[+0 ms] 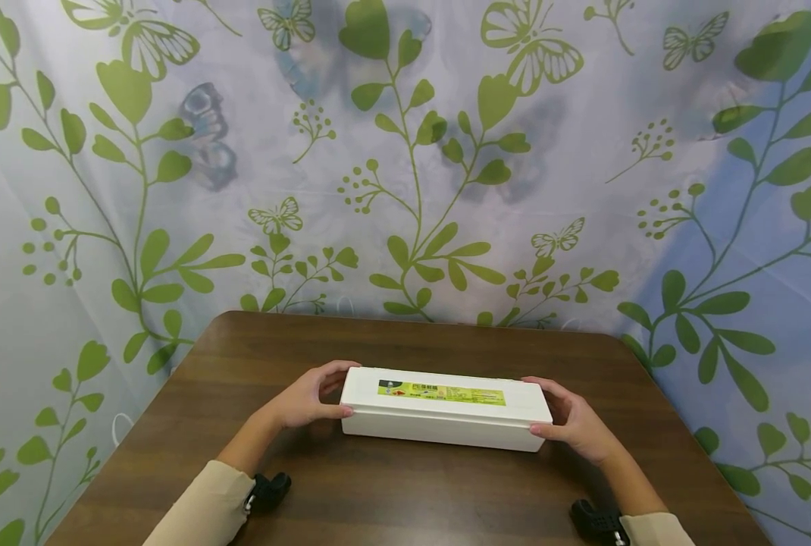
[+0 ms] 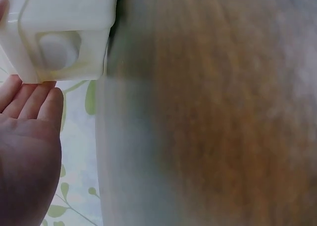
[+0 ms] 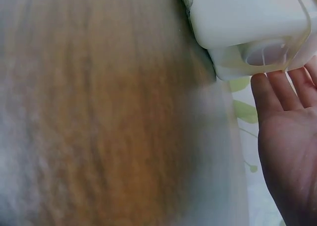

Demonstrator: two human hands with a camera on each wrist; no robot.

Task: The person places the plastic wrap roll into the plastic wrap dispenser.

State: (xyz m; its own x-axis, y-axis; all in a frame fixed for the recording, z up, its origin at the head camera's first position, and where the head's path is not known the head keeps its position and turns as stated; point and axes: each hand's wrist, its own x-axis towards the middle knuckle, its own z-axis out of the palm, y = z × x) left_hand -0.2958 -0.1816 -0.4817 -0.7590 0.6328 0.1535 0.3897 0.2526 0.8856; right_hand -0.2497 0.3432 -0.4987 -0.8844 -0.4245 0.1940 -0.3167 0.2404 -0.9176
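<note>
A long white cling film box (image 1: pixel 439 426) lies crosswise on the table, its lid down and a yellow-green label (image 1: pixel 441 393) on top. My left hand (image 1: pixel 310 398) grips its left end, thumb at the front and fingers at the back. The right hand (image 1: pixel 574 425) holds the opposite end in the same way. In the left wrist view, a round roll end (image 2: pixel 59 50) shows through an opening in the box's end wall. A similar roll end (image 3: pixel 265 52) appears in the right wrist view, with fingertips along the box's far edge.
The brown wooden table (image 1: pixel 405 485) has rounded far corners. Behind it hangs a pale curtain (image 1: pixel 405 227) printed with green leaves and butterflies. Black wrist devices (image 1: pixel 269 491) sit at both beige sleeves (image 1: pixel 208 504).
</note>
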